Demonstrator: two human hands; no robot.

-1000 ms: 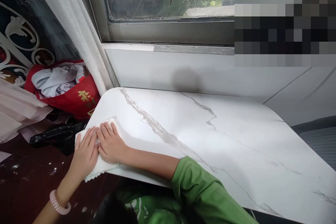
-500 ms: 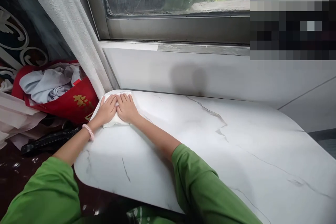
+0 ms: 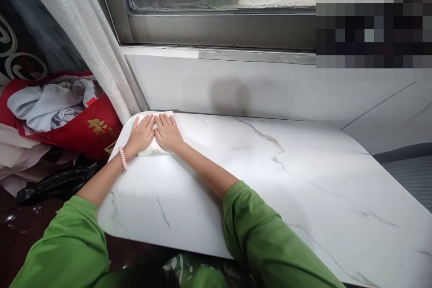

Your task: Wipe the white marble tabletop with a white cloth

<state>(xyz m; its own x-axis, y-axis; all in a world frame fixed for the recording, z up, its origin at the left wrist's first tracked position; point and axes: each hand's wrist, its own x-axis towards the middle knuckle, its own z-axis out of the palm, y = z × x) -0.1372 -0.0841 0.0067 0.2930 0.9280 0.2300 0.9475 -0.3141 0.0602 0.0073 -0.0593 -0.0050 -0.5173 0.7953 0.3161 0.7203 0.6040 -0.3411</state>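
A folded white cloth (image 3: 154,147) lies flat on the white marble-patterned table (image 3: 202,180), near its far left corner. My left hand (image 3: 140,136) presses down on the cloth's left side with fingers stretched out; a pink bead bracelet is on that wrist. Beside it, touching at the thumbs, my right hand (image 3: 168,132) rests flat on the cloth's right side, fingers extended. Both palms hide much of the cloth, whose edges show above the fingertips and below the hands.
A wall with a metal-framed window (image 3: 222,27) runs along the table's far edge. A pale curtain (image 3: 84,31) hangs at the left corner. Left of the table are a red bag (image 3: 74,137) stuffed with light clothes (image 3: 50,101) and a black plastic bag (image 3: 57,184) below it.
Both hands, pressed on the cloth, have shifted slightly to the right along the table's far edge. The camera view has also moved a little.
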